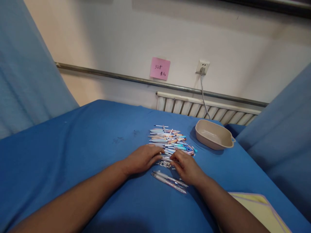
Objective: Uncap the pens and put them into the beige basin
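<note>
Between my two hands is a pale, partly clear pen (166, 159), held level above the blue cloth. My left hand (145, 158) closes its fingers at the pen's left end. At the other end, my right hand (186, 165) pinches the barrel. Small white pieces (165, 164) lie scattered just below the pen. Closer to me, several pens (169, 182) rest side by side on the cloth. Beyond my hands spreads a pile of pens (167, 137) in white, blue, orange and turquoise, its near edge partly covered by my fingers.
A beige plastic basin (213, 134) stands at the right of the blue-covered table (80, 139). A yellow sheet (255, 210) lies at the lower right, partly behind my right forearm. Light blue curtains (29, 71) hang on both sides. A radiator (201, 108) runs along the wall.
</note>
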{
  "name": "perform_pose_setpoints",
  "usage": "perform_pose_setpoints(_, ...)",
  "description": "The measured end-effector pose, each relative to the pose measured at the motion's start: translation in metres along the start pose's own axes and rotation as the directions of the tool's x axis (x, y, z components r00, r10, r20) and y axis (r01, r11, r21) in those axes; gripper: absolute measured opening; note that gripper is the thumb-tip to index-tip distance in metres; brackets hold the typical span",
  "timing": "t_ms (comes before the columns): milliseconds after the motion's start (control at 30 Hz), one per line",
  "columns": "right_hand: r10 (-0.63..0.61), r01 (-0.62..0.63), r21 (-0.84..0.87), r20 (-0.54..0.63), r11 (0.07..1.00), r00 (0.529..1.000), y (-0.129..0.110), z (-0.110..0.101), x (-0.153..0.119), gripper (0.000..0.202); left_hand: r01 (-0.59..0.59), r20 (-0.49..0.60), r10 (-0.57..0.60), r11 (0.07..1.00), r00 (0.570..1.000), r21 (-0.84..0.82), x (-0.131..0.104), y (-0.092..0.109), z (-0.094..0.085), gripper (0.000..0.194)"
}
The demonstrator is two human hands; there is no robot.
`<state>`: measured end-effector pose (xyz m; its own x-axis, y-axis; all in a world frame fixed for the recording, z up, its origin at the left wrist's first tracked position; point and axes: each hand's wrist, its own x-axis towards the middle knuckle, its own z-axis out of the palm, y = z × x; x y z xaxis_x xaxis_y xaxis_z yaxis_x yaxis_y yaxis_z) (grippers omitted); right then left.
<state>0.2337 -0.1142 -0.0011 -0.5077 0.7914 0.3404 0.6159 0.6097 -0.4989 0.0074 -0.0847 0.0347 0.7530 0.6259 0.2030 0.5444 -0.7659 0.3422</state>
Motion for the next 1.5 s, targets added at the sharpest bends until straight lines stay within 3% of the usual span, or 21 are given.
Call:
perform_pose_setpoints(133,0.005,-0.005,-0.008,0.013,1.0,1.0,0.001,0.001,0.0,0.005,0.059,0.005,-0.059,0.998,0.998,-0.002,0.0,-0.002,0.001,0.028)
perform_pose_setpoints(233,-0.004,0.004,-0.008,0.015,1.0,1.0,0.001,0.001,0.0,0.004,-0.013,-0.038,0.012,0.999,0.999,-0.031,-0.002,-0.002,0.002,0.041)
perform_pose_setpoints(333,0.002,-0.002,-0.003,0.016,1.0,1.0,0.0,0.002,0.0,0.003,-0.03,-0.013,0.03,1.0,0.999,-0.009,-0.002,-0.002,0.002,0.028)
perform_pose_setpoints(533,0.003,-0.001,-0.03,0.042,1.0,0.999,0.004,0.0,0.0,0.006,0.163,0.071,-0.165,0.986,0.984,0.037,0.0,-0.005,-0.004,0.027)
perform_pose_setpoints(600,0.02,-0.018,-0.052,0.046,0.999,0.999,0.007,-0.002,-0.001,0.007,0.214,0.065,-0.216,0.976,0.974,0.034,0.0,-0.007,-0.009,0.03)
perform_pose_setpoints(767,0.078,-0.071,-0.095,0.074,0.993,0.994,0.015,-0.008,-0.002,0.007,0.188,0.062,-0.191,0.981,0.98,0.048,-0.003,-0.012,-0.018,0.029)
perform_pose_setpoints(1033,0.19,-0.164,-0.192,0.13,0.968,0.973,0.015,-0.016,-0.005,0.006,0.217,0.058,-0.218,0.976,0.974,0.026,-0.006,-0.019,-0.019,0.027)
perform_pose_setpoints(1333,0.292,-0.245,-0.274,0.149,0.93,0.945,0.019,-0.022,-0.009,0.019,0.202,0.045,-0.198,0.975,0.979,-0.099,-0.005,-0.024,-0.02,0.024)
perform_pose_setpoints(1500,0.341,-0.277,-0.325,0.158,0.904,0.927,0.017,-0.025,-0.01,0.02,0.268,0.004,-0.268,0.962,0.963,-0.062,-0.007,-0.03,-0.022,0.026)
